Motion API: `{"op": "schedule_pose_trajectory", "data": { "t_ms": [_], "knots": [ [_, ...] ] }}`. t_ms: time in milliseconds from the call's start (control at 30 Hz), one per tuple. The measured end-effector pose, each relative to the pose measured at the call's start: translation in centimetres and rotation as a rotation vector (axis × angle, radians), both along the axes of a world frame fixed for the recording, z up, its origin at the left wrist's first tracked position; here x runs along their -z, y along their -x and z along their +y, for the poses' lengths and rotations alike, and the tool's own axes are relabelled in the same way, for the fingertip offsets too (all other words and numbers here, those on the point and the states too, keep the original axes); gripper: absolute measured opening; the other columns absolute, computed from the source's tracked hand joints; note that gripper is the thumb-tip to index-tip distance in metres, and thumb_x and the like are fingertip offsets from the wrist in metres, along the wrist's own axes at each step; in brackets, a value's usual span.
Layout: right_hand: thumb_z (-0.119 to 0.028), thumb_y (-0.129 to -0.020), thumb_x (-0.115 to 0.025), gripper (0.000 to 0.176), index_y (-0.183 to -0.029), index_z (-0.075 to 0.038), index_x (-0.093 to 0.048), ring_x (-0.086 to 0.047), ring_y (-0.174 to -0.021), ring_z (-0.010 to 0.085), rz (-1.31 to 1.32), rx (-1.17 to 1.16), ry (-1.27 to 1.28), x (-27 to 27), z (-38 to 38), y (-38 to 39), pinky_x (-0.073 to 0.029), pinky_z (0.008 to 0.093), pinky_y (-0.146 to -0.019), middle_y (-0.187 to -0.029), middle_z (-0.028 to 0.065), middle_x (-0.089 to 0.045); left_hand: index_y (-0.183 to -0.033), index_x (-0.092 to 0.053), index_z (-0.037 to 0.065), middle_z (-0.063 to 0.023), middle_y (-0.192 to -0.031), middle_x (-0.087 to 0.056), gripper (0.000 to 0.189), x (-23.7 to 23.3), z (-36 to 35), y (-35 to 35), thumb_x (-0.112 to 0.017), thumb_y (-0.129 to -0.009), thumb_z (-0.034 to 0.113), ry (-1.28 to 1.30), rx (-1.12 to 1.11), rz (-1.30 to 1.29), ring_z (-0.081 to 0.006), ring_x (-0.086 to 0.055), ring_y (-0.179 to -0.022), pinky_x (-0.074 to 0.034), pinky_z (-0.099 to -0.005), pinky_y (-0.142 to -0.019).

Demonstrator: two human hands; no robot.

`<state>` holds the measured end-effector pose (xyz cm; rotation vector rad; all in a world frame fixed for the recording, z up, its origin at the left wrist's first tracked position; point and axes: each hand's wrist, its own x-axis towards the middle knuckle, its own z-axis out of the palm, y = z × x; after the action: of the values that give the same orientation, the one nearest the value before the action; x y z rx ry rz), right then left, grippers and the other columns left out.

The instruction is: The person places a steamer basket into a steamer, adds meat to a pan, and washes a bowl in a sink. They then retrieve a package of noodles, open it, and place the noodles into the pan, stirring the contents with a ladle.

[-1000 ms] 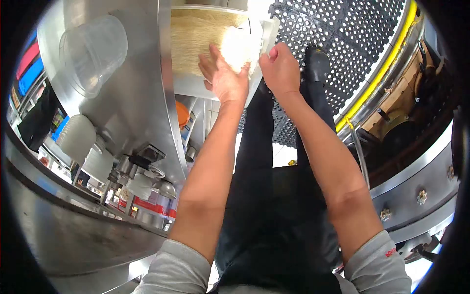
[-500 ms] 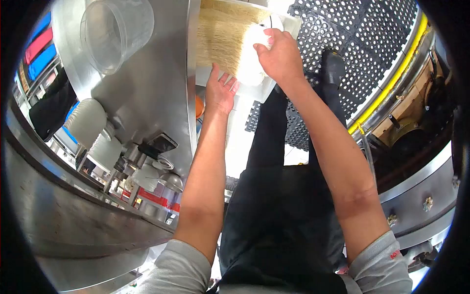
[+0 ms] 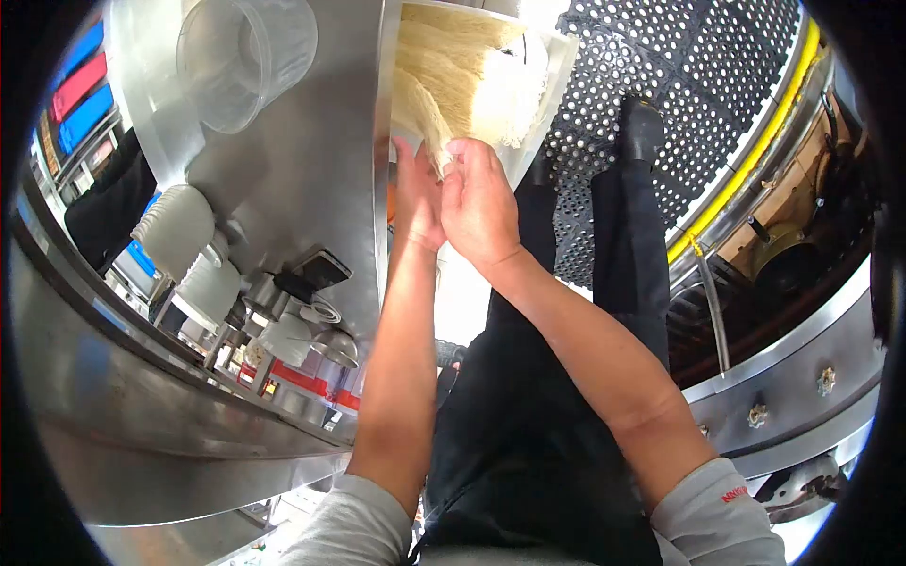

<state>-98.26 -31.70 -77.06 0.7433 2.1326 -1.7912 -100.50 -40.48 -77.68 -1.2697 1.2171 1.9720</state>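
Note:
A white bin [image 3: 559,80] at the top of the view holds pale, thin noodles [image 3: 453,57], laid in long strands. My right hand [image 3: 479,203] is closed, its thumb and fingers pinching the end of a lifted bundle of noodles [image 3: 422,104] at the bin's near side. Close beside it, my left hand [image 3: 415,203] is turned palm inward with fingers stretched out, next to the bundle's end. The right hand partly covers the left, so whether the left fingers touch the strands is hard to see.
On the steel counter [image 3: 311,160] to the left stands a clear plastic tub [image 3: 245,61]. Stacked white plates [image 3: 177,231], a phone-like dark device [image 3: 326,269] and metal utensils lie nearer. A perforated black mat [image 3: 651,57] covers the floor. A stove with a pan [image 3: 783,255] is at right.
My right hand has moved from the bin's far right side down and left to my left hand, and now grips a bundle of noodles. That bundle is lifted at the bin's near side.

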Motion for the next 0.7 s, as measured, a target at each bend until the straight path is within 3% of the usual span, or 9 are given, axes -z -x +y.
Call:
{"op": "schedule_pose_trajectory", "data": {
  "t_ms": [33, 133, 167, 267, 300, 400, 500, 600, 700],
  "knots": [
    [0.0, -0.088, -0.058, 0.026, -0.114, -0.001, -0.056, -0.06, -0.107, 0.041, 0.02, -0.012, 0.02, 0.1, 0.0, -0.1, -0.05, 0.0475, -0.092, -0.112, 0.0218, -0.063, -0.148, -0.042, 0.002, -0.0127, -0.143, -0.052, 0.076, -0.5, 0.5, 0.0, -0.051, -0.1, 0.061, 0.082, 0.064, 0.03, -0.0241, -0.052, -0.131, -0.044, -0.038, -0.108],
    [0.0, -0.09, -0.056, 0.023, -0.113, -0.002, -0.058, -0.063, -0.108, 0.0385, 0.033, -0.045, 0.096, 1.0, 0.8, -0.7, -0.052, 0.0447, -0.09, -0.115, 0.0193, -0.065, -0.157, -0.024, -0.004, -0.0192, -0.146, -0.049, 0.084, -0.5, 0.1, 0.1, -0.06, -0.1, 0.047, 0.326, 0.481, 0.125, -0.0266, -0.05, -0.134, -0.04, -0.0358, -0.112],
    [-0.001, -0.091, -0.058, 0.023, -0.114, -0.003, -0.059, -0.065, -0.109, 0.0369, 0.007, -0.054, 0.137, 1.5, 1.0, -1.0, -0.052, 0.0422, -0.09, -0.118, 0.0179, -0.066, -0.153, -0.032, -0.008, -0.0253, -0.142, -0.054, 0.075, -1.2, 0.9, 0.5, -0.064, -0.098, 0.032, 0.581, 0.425, -0.011, -0.0264, -0.054, -0.129, -0.042, -0.0349, -0.109],
    [0.0, -0.092, -0.059, 0.027, -0.119, -0.003, -0.059, -0.066, -0.113, 0.0319, -0.126, -0.06, 0.241, 2.1, 1.6, -0.6, -0.053, 0.0377, -0.091, -0.123, 0.0158, -0.067, -0.147, -0.042, -0.01, -0.0279, -0.136, -0.059, 0.068, 0.4, -0.5, 0.4, -0.064, -0.098, 0.031, 0.768, 0.691, 0.144, -0.0265, -0.06, -0.123, -0.045, -0.0347, -0.105],
    [0.0, -0.092, -0.06, 0.029, -0.121, -0.004, -0.059, -0.066, -0.114, 0.0303, -0.181, -0.055, 0.272, 2.2, 1.8, -0.3, -0.053, 0.0367, -0.091, -0.124, 0.0154, -0.067, -0.141, -0.049, -0.011, -0.0286, -0.13, -0.064, 0.06, 0.7, -0.6, 0.0, -0.063, -0.098, 0.027, 0.769, 0.686, 0.151, -0.0272, -0.064, -0.119, -0.048, -0.0344, -0.102],
    [-0.004, -0.087, -0.062, 0.04, -0.127, -0.004, -0.057, -0.066, -0.11, 0.0375, -0.031, 0.002, 0.142, 3.8, 1.2, -0.8, -0.054, 0.0412, -0.091, -0.116, 0.0221, -0.067, -0.144, -0.047, -0.008, -0.0264, -0.129, -0.065, 0.058, 1.8, -1.4, -0.8, -0.061, -0.099, 0.025, 0.757, 0.765, 0.23, -0.0258, -0.066, -0.115, -0.049, -0.0331, -0.099],
    [-0.004, -0.087, -0.062, 0.047, -0.134, -0.005, -0.055, -0.065, -0.114, 0.0361, -0.06, 0.001, 0.26, 5.9, 1.1, -1.1, -0.054, 0.0409, -0.093, -0.12, 0.0212, -0.067, -0.148, -0.043, -0.006, -0.0243, -0.127, -0.067, 0.058, 1.2, -0.7, -0.8, -0.058, -0.102, 0.024, 0.731, 0.793, 0.249, -0.0247, -0.068, -0.111, -0.051, -0.0333, -0.096],
    [-0.005, -0.087, -0.064, 0.049, -0.134, -0.004, -0.055, -0.065, -0.117, 0.0331, -0.098, 0.039, 0.417, 6.1, 2.2, -0.5, -0.053, 0.0409, -0.095, -0.124, 0.0199, -0.067, -0.149, -0.041, -0.005, -0.023, -0.124, -0.068, 0.062, 0.5, 0.0, 0.0, -0.06, -0.097, 0.024, 0.788, 0.865, 0.193, -0.0263, -0.07, -0.108, -0.053, -0.0353, -0.093],
    [-0.009, -0.084, -0.07, 0.059, -0.14, -0.005, -0.05, -0.061, -0.126, 0.0306, -0.126, -0.017, 0.444, 8.2, 2.8, -0.8, -0.05, 0.0402, -0.101, -0.131, 0.0208, -0.063, -0.145, -0.042, -0.004, -0.0245, -0.123, -0.067, 0.062, -0.1, 0.9, 1.6, -0.06, -0.09, 0.017, 0.985, 1.099, 0.095, -0.0319, -0.071, -0.106, -0.054, -0.0389, -0.092]
  ]
}}
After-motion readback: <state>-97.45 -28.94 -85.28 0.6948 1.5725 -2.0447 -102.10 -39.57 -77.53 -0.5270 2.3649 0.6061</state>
